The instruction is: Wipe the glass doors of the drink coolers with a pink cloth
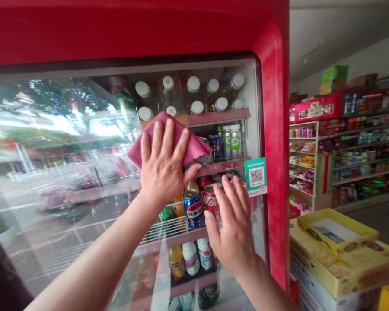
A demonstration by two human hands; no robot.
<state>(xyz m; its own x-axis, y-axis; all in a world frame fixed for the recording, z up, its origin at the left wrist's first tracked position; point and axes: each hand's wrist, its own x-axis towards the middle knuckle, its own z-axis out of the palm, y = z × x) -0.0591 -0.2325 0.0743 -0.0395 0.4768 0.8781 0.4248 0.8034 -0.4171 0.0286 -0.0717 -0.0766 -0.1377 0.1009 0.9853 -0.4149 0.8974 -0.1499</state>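
Left hand (164, 166) spread flat over the pink cloth (138, 149), pressing it to the glass door (116, 242) of the red fridge (277, 142); right hand (231, 224) empty, fingers extended, nearest the glass, right of the cloth, before the red can (210, 196)

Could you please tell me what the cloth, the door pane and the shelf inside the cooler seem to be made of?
The cloth: soft pink fabric, perhaps microfibre, given its folds and zigzag edge. The door pane: glossy and clear, likely glass, as it mirrors the street. The shelf: probably white-coated metal wire, from its thin parallel bars.
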